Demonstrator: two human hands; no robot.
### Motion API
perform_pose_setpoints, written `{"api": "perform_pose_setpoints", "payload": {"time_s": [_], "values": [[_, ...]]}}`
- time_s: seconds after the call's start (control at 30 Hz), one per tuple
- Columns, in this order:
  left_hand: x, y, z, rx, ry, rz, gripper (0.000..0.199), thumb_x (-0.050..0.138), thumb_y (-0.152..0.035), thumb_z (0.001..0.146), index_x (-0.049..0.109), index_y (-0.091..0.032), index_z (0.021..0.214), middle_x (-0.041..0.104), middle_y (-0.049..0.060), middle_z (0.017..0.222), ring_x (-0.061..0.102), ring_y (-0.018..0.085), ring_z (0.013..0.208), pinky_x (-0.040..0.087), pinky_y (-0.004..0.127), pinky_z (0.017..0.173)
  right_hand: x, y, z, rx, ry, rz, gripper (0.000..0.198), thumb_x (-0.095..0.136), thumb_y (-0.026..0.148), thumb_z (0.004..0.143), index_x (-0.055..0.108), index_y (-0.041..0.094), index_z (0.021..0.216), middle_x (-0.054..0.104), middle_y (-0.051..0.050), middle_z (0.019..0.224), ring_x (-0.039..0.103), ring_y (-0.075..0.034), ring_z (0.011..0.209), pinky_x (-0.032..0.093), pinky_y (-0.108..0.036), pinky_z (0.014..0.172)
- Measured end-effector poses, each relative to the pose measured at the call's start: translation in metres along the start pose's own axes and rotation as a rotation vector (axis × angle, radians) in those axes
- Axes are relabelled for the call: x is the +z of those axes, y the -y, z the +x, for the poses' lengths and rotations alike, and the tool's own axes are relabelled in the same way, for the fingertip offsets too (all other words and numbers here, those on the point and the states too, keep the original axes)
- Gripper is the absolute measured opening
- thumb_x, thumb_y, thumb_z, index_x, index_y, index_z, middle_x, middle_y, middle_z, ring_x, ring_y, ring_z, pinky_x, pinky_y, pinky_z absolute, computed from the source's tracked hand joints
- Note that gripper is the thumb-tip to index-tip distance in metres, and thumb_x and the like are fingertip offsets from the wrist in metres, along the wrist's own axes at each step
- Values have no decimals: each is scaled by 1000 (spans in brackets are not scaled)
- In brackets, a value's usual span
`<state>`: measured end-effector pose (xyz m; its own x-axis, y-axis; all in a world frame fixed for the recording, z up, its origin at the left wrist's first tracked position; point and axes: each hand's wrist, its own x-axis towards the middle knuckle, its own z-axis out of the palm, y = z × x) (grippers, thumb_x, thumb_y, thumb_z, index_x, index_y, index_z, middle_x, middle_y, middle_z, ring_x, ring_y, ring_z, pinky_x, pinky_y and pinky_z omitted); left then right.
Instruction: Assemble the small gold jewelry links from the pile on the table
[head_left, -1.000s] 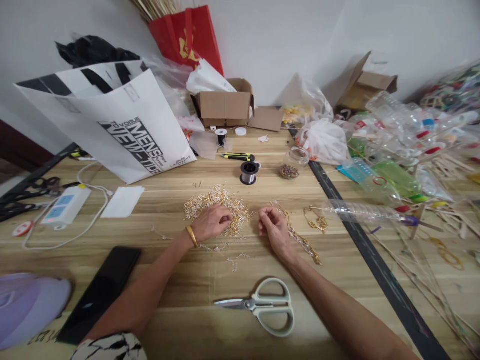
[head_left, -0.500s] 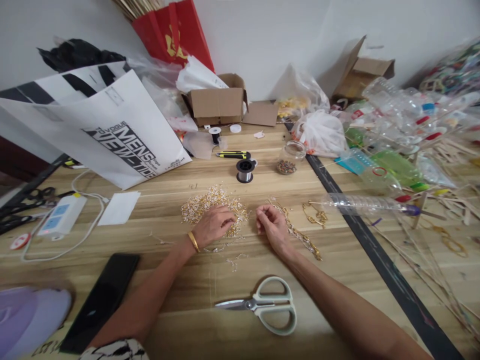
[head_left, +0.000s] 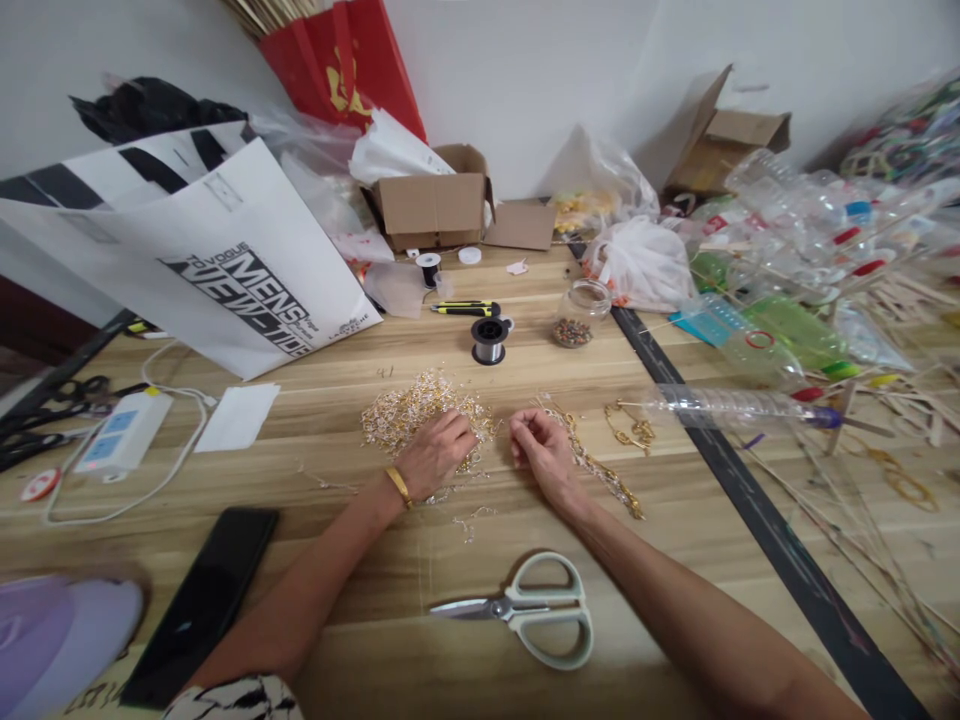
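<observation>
My left hand [head_left: 439,452], a gold bracelet at its wrist, rests on the near right side of a pile of small gold and silver beads [head_left: 409,412]. Its fingers curl down into the pile, and whatever they touch is hidden. My right hand [head_left: 541,446] is closed in a pinch just right of the pile; what sits between thumb and forefinger is too small to name. Beside that hand runs a strand of gold and silver beads [head_left: 611,480]. Short bits of beaded chain [head_left: 472,522] lie in front of the left hand.
Scissors [head_left: 525,608] lie nearest me, with a black phone [head_left: 202,605] to the left. Behind the pile stand a wire spool [head_left: 489,342], a yellow-black cutter [head_left: 465,308] and a jar of beads [head_left: 579,318]. Plastic bottles [head_left: 780,330] crowd the right side; a white paper bag [head_left: 247,260] stands left.
My left hand has shifted slightly right and turned, its fingers now pointing further down into the beads. The right hand stays nearly in place, still pinched.
</observation>
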<state>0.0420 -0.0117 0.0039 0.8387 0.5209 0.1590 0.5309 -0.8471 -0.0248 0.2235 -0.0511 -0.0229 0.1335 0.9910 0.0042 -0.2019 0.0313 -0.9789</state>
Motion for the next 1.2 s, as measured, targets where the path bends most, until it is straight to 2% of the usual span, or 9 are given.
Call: {"api": "perform_pose_setpoints", "payload": {"time_s": [0.47, 0.8, 1.07, 1.2], "values": [[1, -1, 2, 19, 46, 38, 21, 40, -16, 91, 56, -14, 77, 53, 7, 86, 44, 20, 85, 40, 32, 76, 0, 1, -1, 5, 15, -24, 22, 60, 38, 79, 52, 17, 75, 47, 6, 49, 40, -7, 40, 36, -17, 38], [9, -2, 2, -17, -14, -14, 27, 36, -18, 93, 56, -14, 77, 52, 6, 82, 44, 19, 84, 40, 32, 74, 0, 0, -1, 12, 21, -22, 24, 61, 39, 78, 52, 17, 77, 47, 6, 50, 41, -7, 41, 36, -18, 38], [13, -2, 3, -85, -84, -204, 22, 41, -20, 92, 60, -13, 81, 56, 7, 83, 48, 18, 86, 43, 32, 79, 0, 0, -1, 22, 25, -37, 25, 61, 41, 78, 52, 17, 77, 47, 6, 51, 41, -7, 41, 36, -18, 38], [16, -1, 3, -140, -167, -319, 18, 46, -21, 90, 60, -13, 81, 59, 6, 82, 50, 17, 84, 44, 31, 80, 1, 2, -2, 36, 28, -54, 26, 61, 42, 78, 52, 17, 78, 47, 6, 50, 41, -7, 41, 36, -18, 39]]}}
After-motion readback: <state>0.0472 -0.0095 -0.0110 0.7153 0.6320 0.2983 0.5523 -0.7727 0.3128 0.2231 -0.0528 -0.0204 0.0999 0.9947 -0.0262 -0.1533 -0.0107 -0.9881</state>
